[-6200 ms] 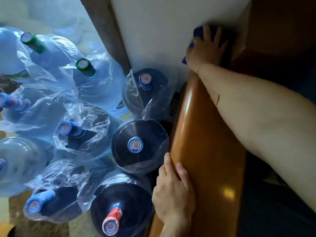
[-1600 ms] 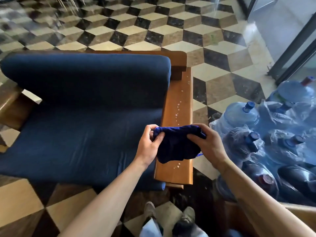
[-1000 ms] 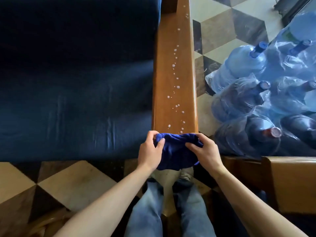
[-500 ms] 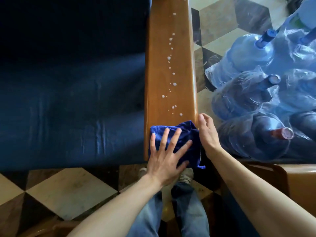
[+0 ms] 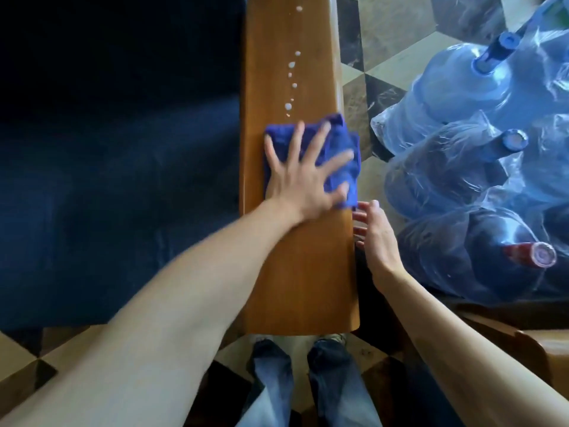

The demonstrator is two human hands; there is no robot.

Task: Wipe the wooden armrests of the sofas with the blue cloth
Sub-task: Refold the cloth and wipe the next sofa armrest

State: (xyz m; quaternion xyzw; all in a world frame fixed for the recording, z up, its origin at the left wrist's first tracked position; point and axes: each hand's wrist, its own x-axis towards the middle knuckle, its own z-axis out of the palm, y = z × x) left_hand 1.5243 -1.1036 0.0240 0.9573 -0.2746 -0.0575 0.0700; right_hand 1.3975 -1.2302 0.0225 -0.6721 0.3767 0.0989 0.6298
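Armrest (image 5: 295, 272) of glossy wood runs near to far, dark blue sofa cushion (image 5: 123, 149) on its left, checkered floor (image 5: 369, 41) and bagged water jugs (image 5: 462, 167) right. White droplets (image 5: 291, 75) dot its far stretch. Left hand (image 5: 303, 177), fingers splayed flat, presses the blue cloth (image 5: 341, 143) mid-armrest; right hand (image 5: 374, 235), fingers relaxed and holding nothing, touches the right edge.

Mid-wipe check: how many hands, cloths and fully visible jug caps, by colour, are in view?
Hands: 2, left hand and right hand
Blue cloth: 1
Blue jug caps: 2
Red jug cap: 1
Total: 6
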